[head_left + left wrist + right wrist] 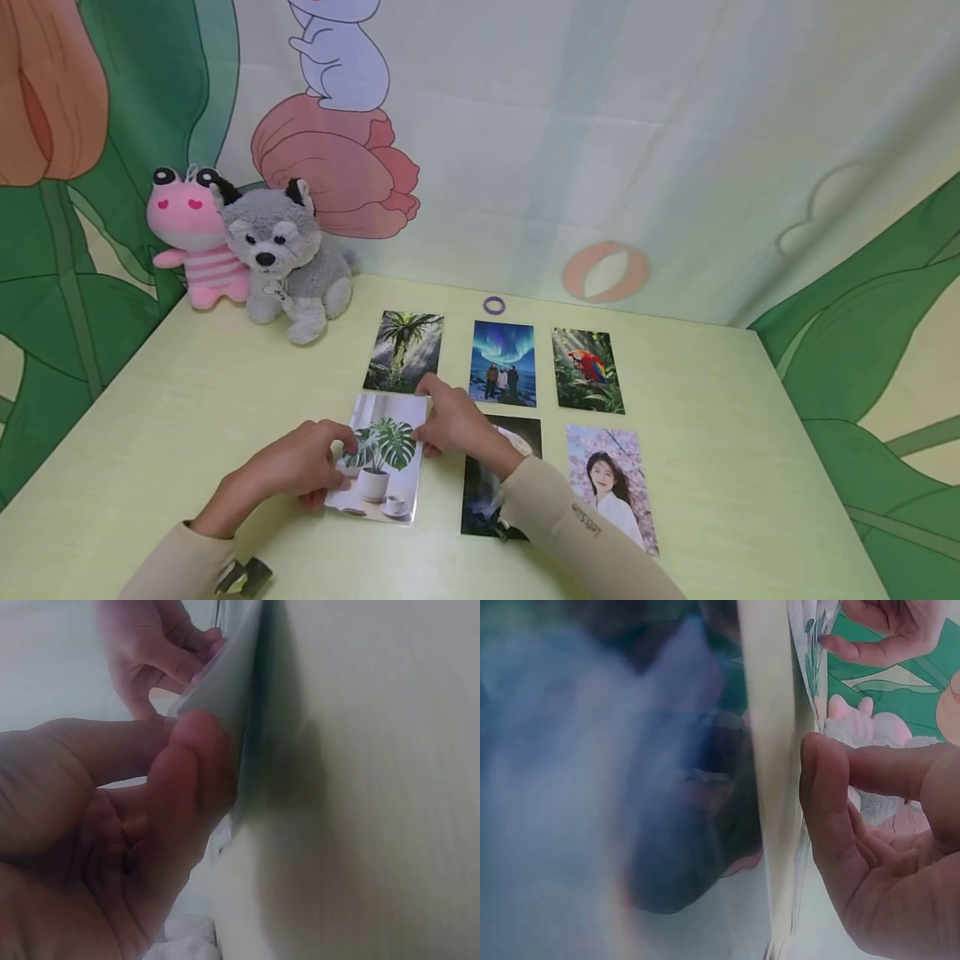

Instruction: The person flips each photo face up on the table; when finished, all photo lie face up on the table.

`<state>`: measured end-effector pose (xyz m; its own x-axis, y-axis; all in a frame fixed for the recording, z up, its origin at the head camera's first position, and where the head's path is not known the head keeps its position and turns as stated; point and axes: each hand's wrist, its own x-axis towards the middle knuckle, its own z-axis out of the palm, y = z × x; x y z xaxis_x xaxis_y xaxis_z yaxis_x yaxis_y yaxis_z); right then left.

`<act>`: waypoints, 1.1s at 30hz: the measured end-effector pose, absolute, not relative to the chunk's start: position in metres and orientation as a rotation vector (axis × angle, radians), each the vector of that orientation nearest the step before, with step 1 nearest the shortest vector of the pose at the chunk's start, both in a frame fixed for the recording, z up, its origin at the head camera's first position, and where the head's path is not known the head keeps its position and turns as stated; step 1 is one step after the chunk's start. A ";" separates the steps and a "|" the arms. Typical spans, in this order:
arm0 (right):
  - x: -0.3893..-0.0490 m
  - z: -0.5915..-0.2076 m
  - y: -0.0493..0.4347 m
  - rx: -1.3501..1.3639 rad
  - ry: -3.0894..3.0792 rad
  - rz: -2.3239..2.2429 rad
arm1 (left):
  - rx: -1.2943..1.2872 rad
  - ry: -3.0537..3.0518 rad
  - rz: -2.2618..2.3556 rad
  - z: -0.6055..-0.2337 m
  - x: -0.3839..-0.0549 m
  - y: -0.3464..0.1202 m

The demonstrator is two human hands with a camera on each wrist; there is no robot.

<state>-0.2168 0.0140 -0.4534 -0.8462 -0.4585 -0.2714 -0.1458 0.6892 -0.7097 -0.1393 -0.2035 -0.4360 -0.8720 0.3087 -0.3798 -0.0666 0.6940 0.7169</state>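
A photo card of a potted monstera plant (384, 450) lies at the front left of the card group, below a photo of a hanging fern (405, 350). My left hand (303, 462) pinches its left edge between thumb and fingers. On the opposite edge, the thumb and fingers of my right hand (453, 421) pinch the card. The left wrist view shows the card (225, 690) with its near edge raised slightly above the table. My right forearm covers part of a dark photo (480, 500) with a pale round shape.
More photo cards lie to the right: an aurora scene (502, 362), a parrot (588, 371) and a portrait with blossoms (611, 483). A purple ring (494, 306) lies behind them. A plush husky (288, 258) and a pink plush frog (198, 242) sit at the back left.
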 end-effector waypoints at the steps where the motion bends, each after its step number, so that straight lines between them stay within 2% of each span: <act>1: -0.216 -0.453 0.013 -0.471 2.482 -0.950 | 0.185 2.419 1.047 -0.437 -0.139 -0.203; 8: -0.218 -0.451 0.011 -0.465 2.515 -0.813 | 0.174 2.438 1.007 -0.441 -0.138 -0.201; 33: -0.210 -0.448 0.008 -0.509 2.539 -0.751 | 0.215 2.544 0.750 -0.441 -0.142 -0.196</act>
